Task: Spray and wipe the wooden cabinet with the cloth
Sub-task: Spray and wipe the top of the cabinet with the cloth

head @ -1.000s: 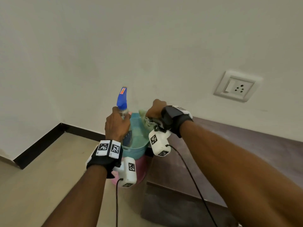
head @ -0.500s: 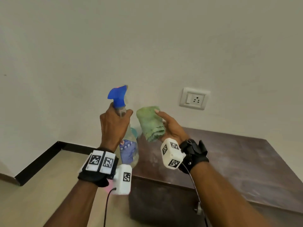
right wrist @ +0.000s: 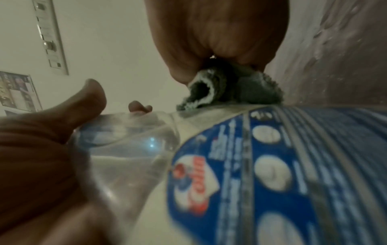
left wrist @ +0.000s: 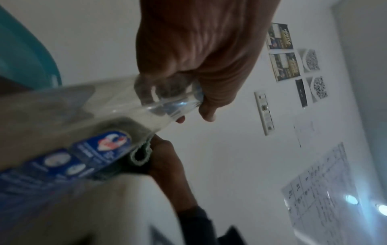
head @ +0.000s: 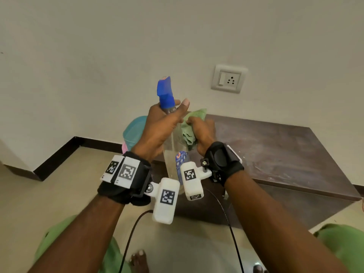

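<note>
My left hand (head: 161, 125) grips the neck of a clear spray bottle (head: 173, 154) with a blue trigger head (head: 165, 91) and a blue label (right wrist: 261, 174). The bottle stands upright above the left front corner of the dark wooden cabinet (head: 275, 150). Right beside it my right hand (head: 202, 133) holds a bunched green cloth (head: 192, 125), palm turned away from me. In the left wrist view the fingers (left wrist: 205, 66) wrap the bottle neck (left wrist: 167, 99). In the right wrist view the cloth (right wrist: 226, 87) is squeezed in the right hand just above the bottle.
A teal bucket (head: 134, 133) stands on something pink beside the cabinet's left end, by the wall. A switch and socket plate (head: 228, 78) is on the wall above the cabinet. Beige floor lies in front, with my bare toes (head: 137, 259) and green clothing.
Both hands have drawn together over the cabinet's left corner. The right hand has turned over, so the cloth now sits behind it. The bottle's nozzle has swung from pointing left to pointing away.
</note>
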### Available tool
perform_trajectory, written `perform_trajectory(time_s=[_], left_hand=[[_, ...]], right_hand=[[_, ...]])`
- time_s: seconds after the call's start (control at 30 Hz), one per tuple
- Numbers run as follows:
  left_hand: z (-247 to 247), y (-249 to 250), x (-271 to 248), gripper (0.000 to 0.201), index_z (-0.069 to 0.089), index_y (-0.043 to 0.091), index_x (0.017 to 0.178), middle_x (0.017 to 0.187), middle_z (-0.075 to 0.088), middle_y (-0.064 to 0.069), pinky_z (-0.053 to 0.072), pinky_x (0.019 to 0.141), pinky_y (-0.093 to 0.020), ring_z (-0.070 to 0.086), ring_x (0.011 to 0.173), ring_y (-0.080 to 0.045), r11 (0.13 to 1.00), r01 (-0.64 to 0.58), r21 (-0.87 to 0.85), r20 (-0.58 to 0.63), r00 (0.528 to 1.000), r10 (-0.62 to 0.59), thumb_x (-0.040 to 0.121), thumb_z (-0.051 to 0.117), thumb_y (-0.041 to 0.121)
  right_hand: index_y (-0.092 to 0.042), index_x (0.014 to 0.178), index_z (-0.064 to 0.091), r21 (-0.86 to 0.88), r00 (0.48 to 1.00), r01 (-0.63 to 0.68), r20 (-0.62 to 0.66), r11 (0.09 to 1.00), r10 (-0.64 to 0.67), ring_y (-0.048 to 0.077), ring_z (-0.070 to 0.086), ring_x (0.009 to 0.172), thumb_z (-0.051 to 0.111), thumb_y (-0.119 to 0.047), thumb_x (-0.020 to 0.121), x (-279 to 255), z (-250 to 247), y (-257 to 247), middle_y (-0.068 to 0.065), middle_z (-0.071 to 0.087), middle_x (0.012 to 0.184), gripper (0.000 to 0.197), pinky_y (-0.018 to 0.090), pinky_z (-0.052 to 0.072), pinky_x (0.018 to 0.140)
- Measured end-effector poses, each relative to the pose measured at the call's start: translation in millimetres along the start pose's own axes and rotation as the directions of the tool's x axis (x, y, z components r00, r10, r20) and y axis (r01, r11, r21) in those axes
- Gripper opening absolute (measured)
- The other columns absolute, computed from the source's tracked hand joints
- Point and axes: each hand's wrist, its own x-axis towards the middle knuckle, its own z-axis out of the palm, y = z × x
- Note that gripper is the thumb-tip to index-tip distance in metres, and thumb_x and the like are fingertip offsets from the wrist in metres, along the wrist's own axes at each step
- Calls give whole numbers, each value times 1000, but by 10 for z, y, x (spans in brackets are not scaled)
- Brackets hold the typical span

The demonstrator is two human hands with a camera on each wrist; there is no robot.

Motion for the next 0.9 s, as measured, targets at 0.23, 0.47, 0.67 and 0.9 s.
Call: perform_trajectory(time_s=[0.23,0.47,0.67,0.9], left_hand=[[-117,-447,-338,31,66,18,106,83,74,0,61,73,-36,71,63,-11,983,67,170,-41,997,-60,88,72,42],[-43,-933,-424,15,66,14,93,90,70,-5,55,58,-31,62,58,-13,985,130,114,1,991,-131,89,67,0],[109,-1080,-438,48,49,20,62,50,53,5,53,65,-31,58,42,-9,954,149,261,-20,989,-149,80,73,59],[133,-1257,-479,44,71,25,84,79,72,8,55,63,-29,64,62,-9,962,235,140,45,969,-243,65,83,62]], right_hand=[[-14,84,70,-148,992,127,15,981,-126,25,73,82,66,-21,70,-95,-125,238,6,75,87,16,47,61,78],[-15,92,64,-433,910,350,-52,831,-411,25,68,80,55,-11,86,-67,-349,310,1,69,82,11,40,58,75],[-9,105,61,-618,844,354,-113,702,-525,19,56,73,50,-8,93,60,-406,330,1,62,86,17,26,40,62],[-9,102,60,-653,843,347,-98,674,-529,24,57,72,51,-11,91,148,-368,463,4,64,83,14,30,40,61]])
